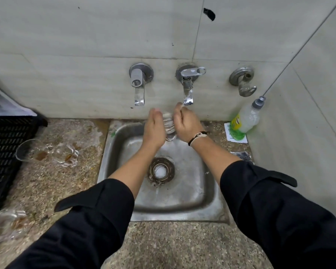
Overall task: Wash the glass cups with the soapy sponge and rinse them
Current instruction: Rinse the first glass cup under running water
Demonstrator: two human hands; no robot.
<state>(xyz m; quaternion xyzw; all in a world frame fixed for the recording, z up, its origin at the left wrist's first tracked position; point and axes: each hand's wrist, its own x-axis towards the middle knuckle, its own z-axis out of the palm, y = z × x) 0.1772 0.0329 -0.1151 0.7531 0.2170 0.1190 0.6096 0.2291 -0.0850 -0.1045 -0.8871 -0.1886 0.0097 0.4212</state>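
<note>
Steel sink point(182, 202), scuffed and wet, sits in a speckled stone counter point(52, 183) under a tiled wall. Over its far end the left hand point(154, 129) and right hand point(186, 125) hold a glass cup point(169, 126) between them, just below the right tap point(188, 88). The cup lies roughly on its side, blurred, with its base toward the drain point(160, 170). The left hand's fingers are nearly straight and close together, the palm pressed flat against the cup's side. The right hand's fingers curl around the other side; its fingertips reach up near the spout. Whether water runs from the spout I cannot tell.

A dark and white band circles the right wrist, and both forearms come out of rolled black sleeves.

On the counter left of the sink lie two more cups point(47, 153) on their sides, touching, with brown dregs in them. Another dirty cup point(7, 225) lies nearer, at the left edge. A black crate point(6, 152) stands beside them. A second tap point(139, 84) is left of the first. A soap bottle point(245, 118) stands on the counter at the sink's far right corner, just beside a white pad smeared green.
</note>
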